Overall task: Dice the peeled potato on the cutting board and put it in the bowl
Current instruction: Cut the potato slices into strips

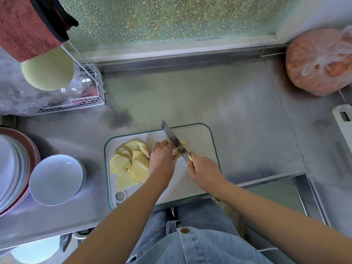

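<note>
The potato piece [176, 151] being cut lies in the middle of the cutting board [198, 138], mostly hidden under the hand and the blade. The left hand [162, 157] sits on top of it, its fingers [165, 145] curled down and pressed close together to hold the piece. The knuckles are right beside the blade. The right hand [203, 171] comes in from the near right. Its fingers are wrapped tight round the yellow handle of the knife [172, 138]. The blade slants from the handle up to the far left, with its tip over the far edge of the board. A few small potato bits [184, 143] lie just right of the blade. Both arms reach out from the near side, bare to the elbow.

On the left part of the board lies a pile of flat potato slices [131, 164], leaning on each other.

The board rests on a shiny metal tabletop [190, 96]. Left of the board stands the white bowl [56, 179], and its white inside shows. Next to it, at the left edge, is a stack of plates [11, 168]. At the far left, a wire rack [91, 88] holds crumpled plastic bags [17, 92] and a pale green bowl [47, 71]. At the far right sits a clear bag [320, 61] full of orange stuff.
</note>
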A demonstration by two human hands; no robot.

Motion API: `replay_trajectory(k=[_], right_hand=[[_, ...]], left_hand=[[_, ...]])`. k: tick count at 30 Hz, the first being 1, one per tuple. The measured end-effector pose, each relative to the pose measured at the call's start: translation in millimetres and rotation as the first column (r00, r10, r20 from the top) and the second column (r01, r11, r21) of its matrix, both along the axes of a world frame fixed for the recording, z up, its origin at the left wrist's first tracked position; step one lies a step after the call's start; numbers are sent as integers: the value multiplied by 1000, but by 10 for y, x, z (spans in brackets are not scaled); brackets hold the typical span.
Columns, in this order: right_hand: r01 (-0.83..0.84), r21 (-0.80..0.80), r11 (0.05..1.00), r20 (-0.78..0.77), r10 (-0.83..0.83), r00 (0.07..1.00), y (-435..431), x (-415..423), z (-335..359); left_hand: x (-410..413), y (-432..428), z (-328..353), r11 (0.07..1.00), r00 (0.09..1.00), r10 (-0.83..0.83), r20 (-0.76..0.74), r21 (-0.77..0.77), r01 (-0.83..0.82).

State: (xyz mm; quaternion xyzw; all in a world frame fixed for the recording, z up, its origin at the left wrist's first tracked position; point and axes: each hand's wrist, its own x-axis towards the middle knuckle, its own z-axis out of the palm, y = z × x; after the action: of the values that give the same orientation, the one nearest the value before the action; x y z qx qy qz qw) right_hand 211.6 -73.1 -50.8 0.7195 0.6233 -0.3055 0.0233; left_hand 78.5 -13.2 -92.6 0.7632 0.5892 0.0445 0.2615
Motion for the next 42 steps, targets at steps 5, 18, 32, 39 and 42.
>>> replay_trajectory(k=[5, 18, 32, 39, 42], right_hand=[[60, 28, 998, -60, -58, 996, 52, -8, -27], [-60, 33, 998, -41, 61, 997, 4, 35, 63], [119, 48, 992, -214, -106, 971, -9, 64, -78], [-5, 78, 997, -162, 17, 987, -39, 76, 62], [-28, 70, 997, -150, 38, 988, -52, 40, 33]], left_hand=[[-8, 6, 11, 1000, 1000, 7, 23, -11, -7], [-105, -60, 77, 991, 998, 57, 5, -125, -56], [-140, -125, 109, 990, 999, 42, 1, -133, -41], [-148, -167, 131, 993, 1000, 25, -12, -115, -26], [-130, -169, 126, 992, 999, 52, -12, -111, -53]])
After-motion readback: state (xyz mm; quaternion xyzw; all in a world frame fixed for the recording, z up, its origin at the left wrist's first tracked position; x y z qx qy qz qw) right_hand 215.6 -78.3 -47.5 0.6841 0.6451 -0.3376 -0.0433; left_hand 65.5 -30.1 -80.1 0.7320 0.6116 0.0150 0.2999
